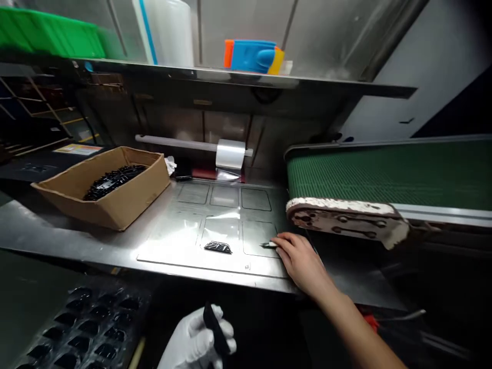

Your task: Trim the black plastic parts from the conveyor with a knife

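Observation:
My left hand, in a white glove, is low in front of the bench with its fingers curled round a small flat black part. My bare right hand rests on the steel bench beside a marked plate and pinches a thin metal tool whose tip points left. A black glossy part lies on a sheet of clear film in the plate's middle front cell, a hand's width left of the tool.
A cardboard box holding black parts stands at the left of the bench. A roll of clear film hangs on a rod behind. A green conveyor belt ends at the right. A black moulded tray lies lower left.

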{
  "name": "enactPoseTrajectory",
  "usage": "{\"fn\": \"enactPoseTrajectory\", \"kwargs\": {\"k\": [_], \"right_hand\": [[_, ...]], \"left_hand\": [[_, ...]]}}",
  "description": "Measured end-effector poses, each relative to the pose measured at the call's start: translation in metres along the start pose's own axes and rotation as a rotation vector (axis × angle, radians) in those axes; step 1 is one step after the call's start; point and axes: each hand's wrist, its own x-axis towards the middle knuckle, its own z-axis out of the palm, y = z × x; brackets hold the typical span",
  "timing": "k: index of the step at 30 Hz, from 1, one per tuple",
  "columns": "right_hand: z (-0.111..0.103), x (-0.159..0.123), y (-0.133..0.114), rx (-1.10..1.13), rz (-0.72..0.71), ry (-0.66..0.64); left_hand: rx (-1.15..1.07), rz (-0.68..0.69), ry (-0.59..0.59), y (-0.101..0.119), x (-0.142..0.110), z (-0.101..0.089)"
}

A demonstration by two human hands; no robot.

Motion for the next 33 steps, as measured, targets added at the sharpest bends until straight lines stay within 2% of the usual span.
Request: {"fn": "enactPoseTrajectory", "kwargs": {"k": [2,4,7,11,14,19,22,25,29,33], "right_hand": [[-0.001,0.003,0.016,-0.006,0.006,-0.052],[-0.005,0.001,0.017,0.021,0.015,-0.084],[-0.017,-0.015,-0.005,0.135,0.008,-0.148],[-0.037,-0.04,-0.046,0.509,-0.105,-0.399],[-0.044,-0.051,-0.073,0.712,-0.072,-0.582],[-0.047,-0.053,-0.09,0.737,0.067,-0.897],[-0.048,-0.053,-0.09,0.708,0.119,-1.005],[-0.046,-0.057,-0.09,0.674,0.103,-1.026],[-0.04,-0.066,-0.092,0.577,0.032,-0.921],[-0.032,-0.072,-0.096,0.487,-0.045,-0.812]], "left_hand": [[0.052,0.044,-0.003,-0.002,0.006,0.011],[0.076,0.102,-0.002,-0.002,0.008,0.02],[0.105,0.156,-0.037,-0.002,0.008,0.03],[0.094,0.132,-0.131,-0.005,0.008,0.037],[0.065,0.104,-0.163,-0.011,0.007,0.04],[0.109,-0.014,-0.198,-0.017,0.001,0.044],[0.129,-0.057,-0.222,-0.017,-0.001,0.046],[0.137,-0.068,-0.218,-0.017,-0.002,0.045],[0.149,-0.087,-0.171,-0.019,-0.004,0.042],[0.157,-0.106,-0.183,-0.02,-0.006,0.037]]}}
